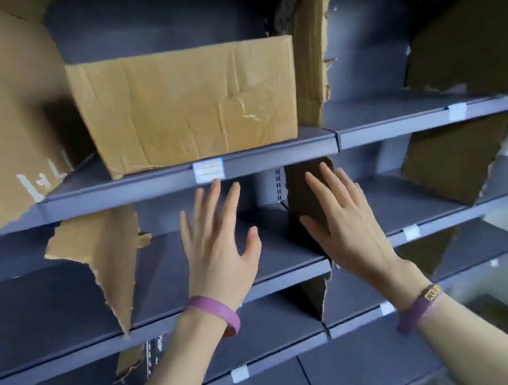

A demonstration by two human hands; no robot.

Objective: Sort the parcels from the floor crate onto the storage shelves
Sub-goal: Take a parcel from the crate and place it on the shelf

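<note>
A creased brown cardboard parcel [188,106] sits on an upper grey shelf [262,158], its front bottom edge close to the shelf lip. Just below that shelf my left hand [217,243] is raised with fingers spread and straight, holding nothing. My right hand [346,221] is beside it, also flat and open, in front of a dark cardboard divider [304,188]. Neither hand touches the parcel. Both wrists wear purple bands. The floor crate is out of view.
Torn cardboard dividers stand between shelf bays: a large one at the left [7,120], one above centre [311,51], others at the right [457,164] and lower left [106,258]. White label tags [208,170] mark the shelf edges. More grey shelves run below.
</note>
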